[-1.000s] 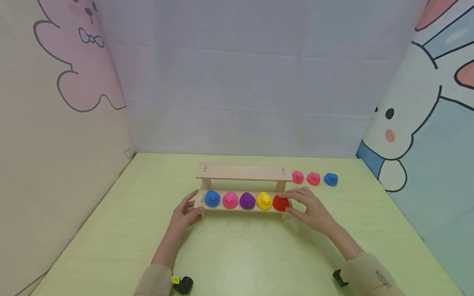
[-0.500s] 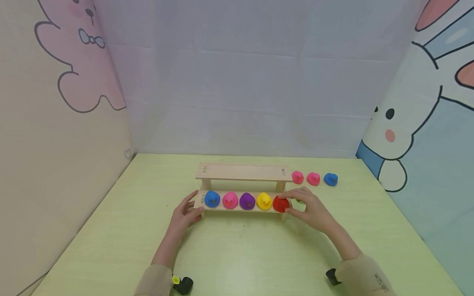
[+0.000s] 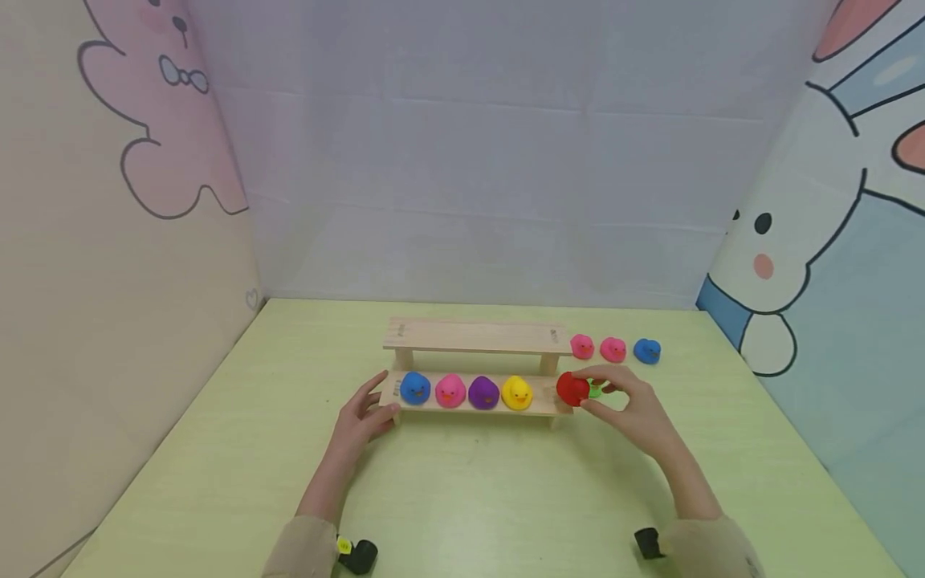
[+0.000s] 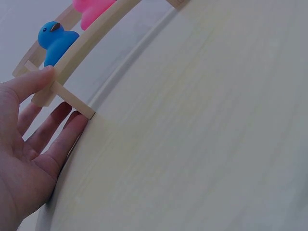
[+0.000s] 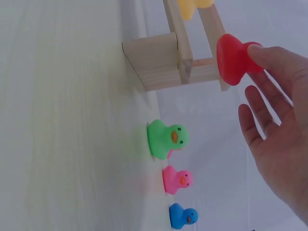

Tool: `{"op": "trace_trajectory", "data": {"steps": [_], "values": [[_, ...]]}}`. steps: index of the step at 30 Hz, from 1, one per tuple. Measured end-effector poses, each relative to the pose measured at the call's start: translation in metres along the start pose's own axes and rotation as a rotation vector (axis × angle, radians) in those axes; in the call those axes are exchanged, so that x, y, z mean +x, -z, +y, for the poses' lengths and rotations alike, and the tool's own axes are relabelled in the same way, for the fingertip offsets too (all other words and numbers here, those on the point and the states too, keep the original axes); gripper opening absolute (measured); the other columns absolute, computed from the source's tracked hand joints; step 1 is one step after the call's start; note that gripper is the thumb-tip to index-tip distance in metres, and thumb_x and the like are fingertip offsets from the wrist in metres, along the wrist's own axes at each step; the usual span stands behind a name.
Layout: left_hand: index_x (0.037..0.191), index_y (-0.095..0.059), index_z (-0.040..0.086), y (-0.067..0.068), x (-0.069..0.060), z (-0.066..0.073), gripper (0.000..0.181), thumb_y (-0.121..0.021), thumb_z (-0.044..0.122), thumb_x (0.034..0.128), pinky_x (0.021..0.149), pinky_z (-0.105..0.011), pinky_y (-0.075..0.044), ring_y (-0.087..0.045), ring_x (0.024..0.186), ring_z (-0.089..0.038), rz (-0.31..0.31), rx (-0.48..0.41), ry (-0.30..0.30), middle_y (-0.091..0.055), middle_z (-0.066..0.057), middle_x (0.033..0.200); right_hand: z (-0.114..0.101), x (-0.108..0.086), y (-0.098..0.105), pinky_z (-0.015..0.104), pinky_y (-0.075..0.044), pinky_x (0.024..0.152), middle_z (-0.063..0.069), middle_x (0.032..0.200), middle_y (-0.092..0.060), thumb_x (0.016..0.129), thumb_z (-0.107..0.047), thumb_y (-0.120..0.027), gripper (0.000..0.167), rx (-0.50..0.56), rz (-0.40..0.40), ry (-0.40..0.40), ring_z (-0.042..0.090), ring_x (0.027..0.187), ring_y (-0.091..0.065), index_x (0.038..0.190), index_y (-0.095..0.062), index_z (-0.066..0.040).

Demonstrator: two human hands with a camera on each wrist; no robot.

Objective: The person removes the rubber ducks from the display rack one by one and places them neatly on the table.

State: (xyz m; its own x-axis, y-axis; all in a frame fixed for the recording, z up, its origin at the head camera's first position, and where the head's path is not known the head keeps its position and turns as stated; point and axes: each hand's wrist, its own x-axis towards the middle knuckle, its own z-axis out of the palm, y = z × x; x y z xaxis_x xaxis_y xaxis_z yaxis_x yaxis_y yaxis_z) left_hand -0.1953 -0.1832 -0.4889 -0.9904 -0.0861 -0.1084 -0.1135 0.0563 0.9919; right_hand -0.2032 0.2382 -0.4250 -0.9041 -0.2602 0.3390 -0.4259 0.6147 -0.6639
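My right hand (image 3: 629, 405) pinches a red rubber duck (image 5: 234, 58) between thumb and fingers, raised off the right end of the wooden rack's lower shelf (image 3: 433, 408). On that shelf sit a blue duck (image 3: 415, 388), a pink duck (image 3: 450, 391), a purple duck (image 3: 483, 392) and a yellow duck (image 3: 516, 393) in a row. At the shelf's left end my left hand (image 3: 364, 413) grips the rack, its thumb on the front edge in the left wrist view. Below the red duck, a green duck (image 5: 166, 139) stands on the table.
Right of the rack's bare upper shelf (image 3: 477, 335), two pink ducks (image 3: 613, 349) and a blue duck (image 3: 646, 351) stand on the table (image 3: 462, 498). A pale cloth wall (image 3: 470, 177) rises behind the table, with printed side walls left and right.
The red duck has come off the lower shelf, moving right and up in my right hand. More of the green duck shows. My left hand stays at the rack's left end.
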Motion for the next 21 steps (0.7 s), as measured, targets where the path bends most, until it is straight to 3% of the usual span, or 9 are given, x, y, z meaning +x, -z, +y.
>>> {"op": "trace_trajectory", "data": {"steps": [8,15,21], "values": [[0.152,-0.040,0.027,0.000,0.001,0.000,0.067,-0.070,0.016,0.0926,0.086,-0.027,-0.059,-0.064,0.100,-0.006,-0.002,-0.002,0.006,-0.055,-0.018,0.137,0.015,-0.005,0.015,0.013,-0.048,0.084,0.004,0.122,-0.066,0.089,-0.016,-0.074,0.038,-0.023,0.071,-0.036,0.010,0.102,-0.055,0.125,-0.065,-0.018],[0.152,-0.040,0.026,-0.001,0.001,0.000,0.067,-0.070,0.015,0.0926,0.086,-0.028,-0.060,-0.065,0.100,-0.008,-0.004,0.002,-0.002,-0.056,-0.019,0.137,0.024,-0.006,0.023,0.006,-0.045,0.083,0.007,0.121,-0.065,0.090,-0.014,-0.072,0.040,-0.039,0.109,-0.051,-0.004,0.099,-0.051,0.129,-0.063,-0.015],[0.151,-0.040,0.026,0.000,0.002,0.000,0.067,-0.069,0.015,0.0927,0.086,-0.028,-0.060,-0.065,0.099,-0.007,-0.008,0.001,-0.003,-0.056,-0.019,0.136,0.035,-0.005,0.027,0.005,-0.045,0.082,0.007,0.121,-0.064,0.090,-0.013,-0.072,0.040,-0.042,0.112,-0.049,0.002,0.099,-0.052,0.128,-0.062,-0.014]]}}
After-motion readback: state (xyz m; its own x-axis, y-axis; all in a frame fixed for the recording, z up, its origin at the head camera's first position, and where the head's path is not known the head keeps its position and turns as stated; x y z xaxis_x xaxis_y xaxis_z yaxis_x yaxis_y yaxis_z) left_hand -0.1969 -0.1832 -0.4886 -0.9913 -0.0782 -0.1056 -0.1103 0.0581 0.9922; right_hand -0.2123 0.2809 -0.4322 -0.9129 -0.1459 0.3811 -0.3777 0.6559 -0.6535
